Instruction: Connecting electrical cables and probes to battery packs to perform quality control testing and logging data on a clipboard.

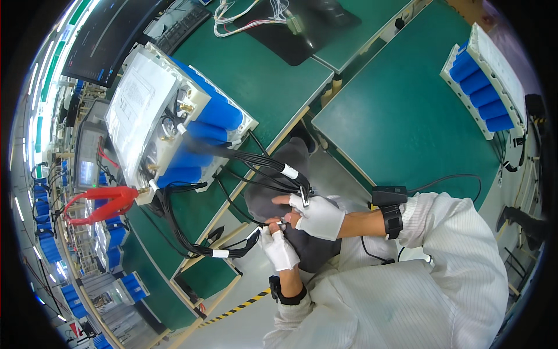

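My left hand (280, 250) and my right hand (318, 217), both in white fingerless gloves, meet above my lap. A thin black cable (239, 212) runs from the battery pack to the fingertips of my left hand, which pinch it. My right thumb and fingers close on its small end from the other side; the end itself is mostly hidden. The battery pack (200, 125), blue cells in a white frame, stands on the green bench to the left. Two black cable bundles with white labels, one upper (258, 158) and one lower (177, 232), hang from it towards my hands.
Red clamps (107, 205) grip the pack's left side. A monitor (107, 41) and keyboard (180, 29) stand behind it. White wires (232, 17) lie at the far edge. Another blue battery pack (485, 87) stands on the right-hand green bench (401, 110).
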### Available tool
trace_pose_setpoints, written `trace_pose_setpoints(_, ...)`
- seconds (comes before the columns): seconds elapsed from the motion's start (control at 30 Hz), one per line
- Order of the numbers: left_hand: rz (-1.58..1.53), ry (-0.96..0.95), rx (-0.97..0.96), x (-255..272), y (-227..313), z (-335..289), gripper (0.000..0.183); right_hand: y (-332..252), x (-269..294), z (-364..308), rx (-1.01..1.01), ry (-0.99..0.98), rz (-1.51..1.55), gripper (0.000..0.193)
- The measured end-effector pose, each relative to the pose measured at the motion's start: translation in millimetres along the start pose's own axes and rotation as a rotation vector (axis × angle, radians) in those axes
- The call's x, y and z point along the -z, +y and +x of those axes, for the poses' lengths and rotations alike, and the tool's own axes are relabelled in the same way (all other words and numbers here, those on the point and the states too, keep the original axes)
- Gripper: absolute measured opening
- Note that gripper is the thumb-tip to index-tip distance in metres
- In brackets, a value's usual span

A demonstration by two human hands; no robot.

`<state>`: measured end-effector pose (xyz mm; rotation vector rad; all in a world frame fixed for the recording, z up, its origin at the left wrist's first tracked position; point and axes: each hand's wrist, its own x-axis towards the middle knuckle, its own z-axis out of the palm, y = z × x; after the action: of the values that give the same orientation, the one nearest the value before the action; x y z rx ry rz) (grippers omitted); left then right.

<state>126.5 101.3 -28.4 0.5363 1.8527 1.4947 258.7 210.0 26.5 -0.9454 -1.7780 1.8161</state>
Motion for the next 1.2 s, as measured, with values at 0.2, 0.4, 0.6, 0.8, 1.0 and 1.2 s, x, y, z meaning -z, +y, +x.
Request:
trace_pose_setpoints(0.2, -0.314, -0.062, 0.015, -7.8, 10.4, 4.1, 0.017, -9.6, 7.6, -2.0, 0.07, 0.054, -0.012, 0.056)
trace_pose_setpoints(0.4, -0.337, 0.09, 0.075, 11.9, 13.9, 4.6, 0.014, 8.2, -3.7, 3.9, -0.194, 0.148, 0.277, 0.028)
trace_pose_setpoints(0.6, -0.402, 0.242, -0.119, 41.4, 18.2, 3.5, 0.018, 5.6, -0.9, 5.4, -0.396, -0.446, 0.499, 0.021)
trace_pose_setpoints(0.8, 0.177, -0.01, 0.016, 50.5, 35.3, -15.3, 0.032, 11.4, -3.5, 7.8, -0.111, -0.46, 0.4, 0.018)
trace_pose_setpoints(1.0, 0.188, 0.294, -0.328, 49.6, 113.7, 28.6, 0.024, 3.7, 6.7, 8.1, -0.238, -0.278, 0.665, 0.036)
trace_pose_setpoints(1.2, -0.069, 0.334, -0.922, 18.6, 248.3, 67.2, 0.049, -16.5, 10.4, 1.7, -0.266, -0.272, 0.585, 0.025)
